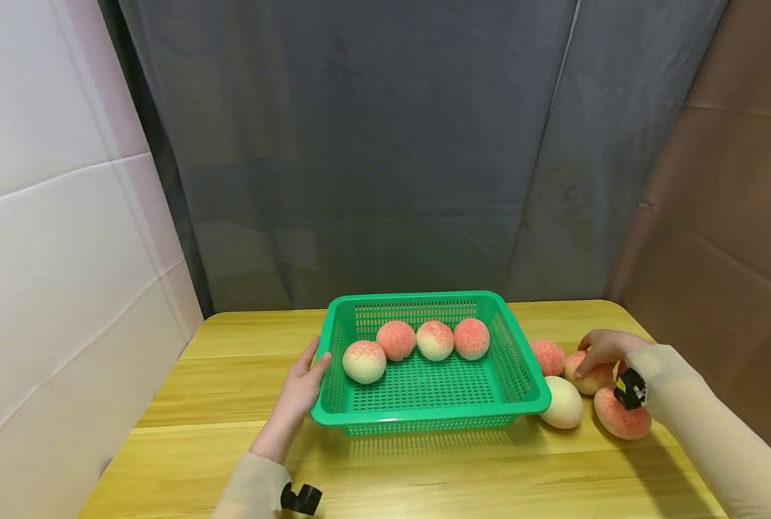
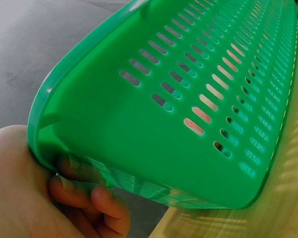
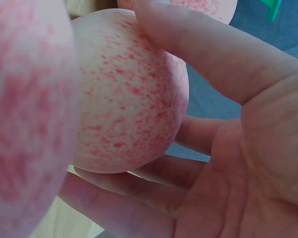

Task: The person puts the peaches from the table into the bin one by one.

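Note:
A green plastic basket (image 1: 424, 419) with slotted walls stands on the wooden table, holding several peaches, among them a pale one with a red-speckled top (image 1: 364, 362). My left hand (image 1: 302, 387) grips the basket's left rim; in the left wrist view its fingers (image 2: 111, 206) curl beneath the rim. To the right of the basket, my right hand (image 1: 609, 346) holds a red-speckled peach (image 3: 129, 99), thumb on one side and fingers round the other. Close around it lie a redder peach (image 1: 622, 418), a pale peach (image 1: 563, 404) and a pink peach (image 1: 547, 357).
The yellow wooden table (image 1: 437, 476) extends in front of the basket and to its left. A dark grey curtain (image 1: 372, 158) hangs behind the table, with a white sheet (image 1: 67, 231) at the left and a brown one (image 1: 736, 238) at the right.

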`<state>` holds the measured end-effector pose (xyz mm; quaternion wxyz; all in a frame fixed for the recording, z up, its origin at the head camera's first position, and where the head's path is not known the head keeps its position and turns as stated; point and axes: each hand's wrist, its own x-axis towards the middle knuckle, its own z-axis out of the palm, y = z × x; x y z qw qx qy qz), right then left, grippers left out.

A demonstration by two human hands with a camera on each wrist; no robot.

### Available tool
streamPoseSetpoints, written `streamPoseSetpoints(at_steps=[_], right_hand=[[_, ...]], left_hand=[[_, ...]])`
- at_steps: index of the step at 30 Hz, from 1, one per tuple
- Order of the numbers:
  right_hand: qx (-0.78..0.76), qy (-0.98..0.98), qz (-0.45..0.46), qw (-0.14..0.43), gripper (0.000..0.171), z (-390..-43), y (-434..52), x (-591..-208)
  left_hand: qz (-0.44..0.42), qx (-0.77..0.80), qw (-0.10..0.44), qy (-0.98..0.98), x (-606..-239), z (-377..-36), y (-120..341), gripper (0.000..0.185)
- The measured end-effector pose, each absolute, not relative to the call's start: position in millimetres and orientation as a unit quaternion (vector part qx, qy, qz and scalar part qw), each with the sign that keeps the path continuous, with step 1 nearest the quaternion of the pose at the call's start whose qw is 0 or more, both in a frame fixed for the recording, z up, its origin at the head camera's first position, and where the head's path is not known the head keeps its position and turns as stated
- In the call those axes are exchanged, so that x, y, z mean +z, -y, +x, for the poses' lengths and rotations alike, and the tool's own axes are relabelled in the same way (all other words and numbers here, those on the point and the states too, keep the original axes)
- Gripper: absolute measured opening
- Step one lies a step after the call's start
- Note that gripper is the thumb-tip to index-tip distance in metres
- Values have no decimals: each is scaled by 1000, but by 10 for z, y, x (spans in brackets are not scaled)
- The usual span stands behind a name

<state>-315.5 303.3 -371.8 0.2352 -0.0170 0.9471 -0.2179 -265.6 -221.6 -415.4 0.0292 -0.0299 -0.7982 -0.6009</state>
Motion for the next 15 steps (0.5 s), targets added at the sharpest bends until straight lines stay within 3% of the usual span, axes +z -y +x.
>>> streamPoseSetpoints(at_steps=[8, 15], right_hand=[[-233, -942, -13, 239, 65, -3150, -3031, -3730], [-236, -941, -18, 243, 66, -3151, -3045, -3715]], left_hand=[[-34, -596, 28, 801, -4140, -2662, 2219, 60], [-32, -595, 27, 803, -4142, -2654, 2218, 60]])
